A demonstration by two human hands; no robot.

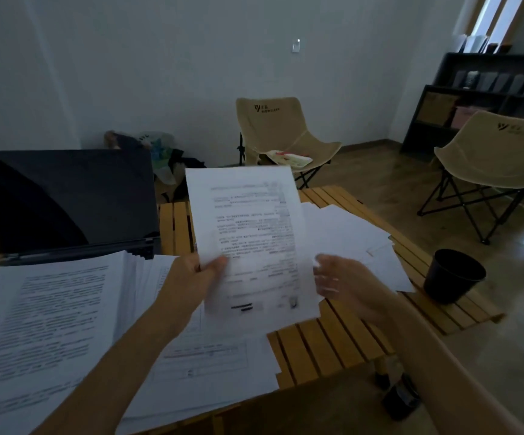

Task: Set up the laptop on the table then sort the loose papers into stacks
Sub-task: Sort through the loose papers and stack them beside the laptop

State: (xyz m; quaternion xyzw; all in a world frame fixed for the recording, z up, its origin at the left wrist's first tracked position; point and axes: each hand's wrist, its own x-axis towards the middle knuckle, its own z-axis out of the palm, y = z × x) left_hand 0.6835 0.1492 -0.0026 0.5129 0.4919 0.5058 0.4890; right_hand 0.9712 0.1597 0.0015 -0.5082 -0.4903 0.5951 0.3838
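Far left: laptop (69,199) open on the counter (332,340), screen dark. Its keyboard is covered by a thick stack of printed pages (44,324). Set-up looks done; sorting is in hand. Left hand (191,284) pinches one printed sheet (251,240), thumb on its face, held upright over the counter. Right hand (345,284) is beside the sheet's edge, fingers loosely curled; grip cannot be told. Loose papers (358,237) are fanned behind. Next: choose this sheet's stack. Far right: black cup (453,276), contents unseen.
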